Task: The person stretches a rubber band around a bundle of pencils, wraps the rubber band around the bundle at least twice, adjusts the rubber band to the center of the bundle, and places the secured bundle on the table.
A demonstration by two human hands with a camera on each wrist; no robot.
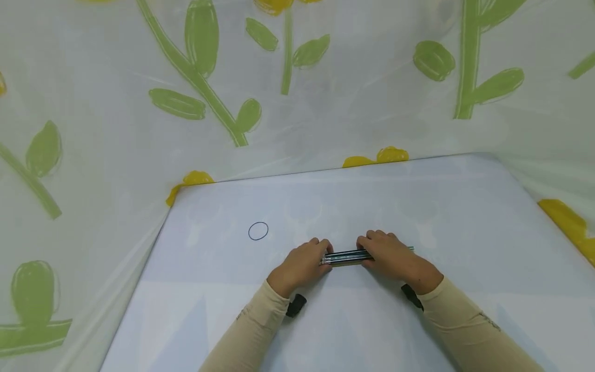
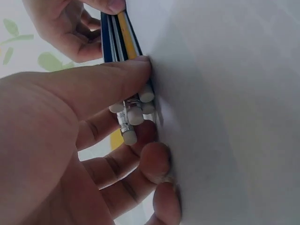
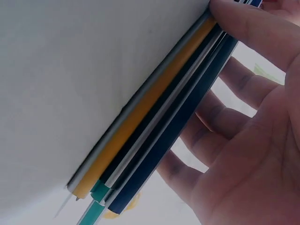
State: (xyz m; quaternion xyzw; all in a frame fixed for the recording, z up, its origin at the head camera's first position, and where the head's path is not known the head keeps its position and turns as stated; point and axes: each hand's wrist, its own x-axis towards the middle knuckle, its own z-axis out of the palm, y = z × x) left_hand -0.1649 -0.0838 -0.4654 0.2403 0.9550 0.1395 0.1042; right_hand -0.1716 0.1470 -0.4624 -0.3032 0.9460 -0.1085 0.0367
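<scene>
Both hands hold a bundle of pencils (image 1: 346,257) level, low over the white surface. My left hand (image 1: 304,262) pinches its left end, the thumb across the pencils just short of several white erasers (image 2: 135,116) with silvery ferrules. Toward the other end my right hand (image 1: 387,254) grips the bundle between thumb and fingers. In the right wrist view the pencils (image 3: 159,112) show dark blue, yellow, grey and black sides, with a teal tip (image 3: 97,192) sticking out beyond them. Whether the bundle touches the surface I cannot tell.
A hand-drawn circle (image 1: 258,231) marks the white table surface (image 1: 223,289), left of and beyond the hands. A pale sheet (image 1: 325,119) with green leaves and yellow flowers hangs behind and at the sides. Black wrist devices (image 1: 296,306) show beside the sleeves.
</scene>
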